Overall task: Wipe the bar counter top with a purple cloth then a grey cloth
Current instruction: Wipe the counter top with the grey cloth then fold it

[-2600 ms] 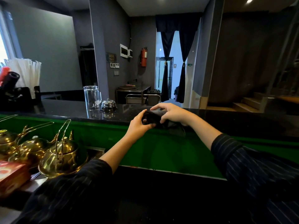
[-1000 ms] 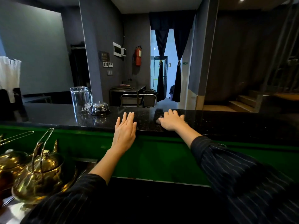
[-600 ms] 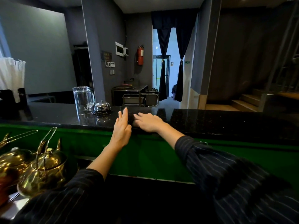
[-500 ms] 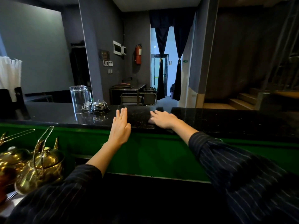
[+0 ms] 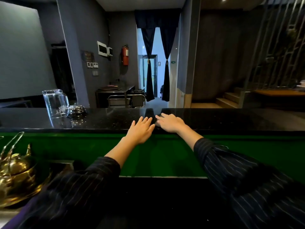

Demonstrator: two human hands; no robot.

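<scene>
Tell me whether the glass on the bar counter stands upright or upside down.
Upside down. The glass rests on its rim on the counter beside the bell, its thick base on top and its printed lettering inverted.

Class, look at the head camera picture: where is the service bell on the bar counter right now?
The service bell sits on the black counter top at the left of the view, just right of the upturned glass and well left of both hands.

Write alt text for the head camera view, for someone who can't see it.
A person's right hand presses a dark cloth flat on a black bar counter top, with the left hand lying flat, fingers straight, just beside it. An upturned glass and a service bell stand further left on the counter; brass kettles sit below it.
</scene>
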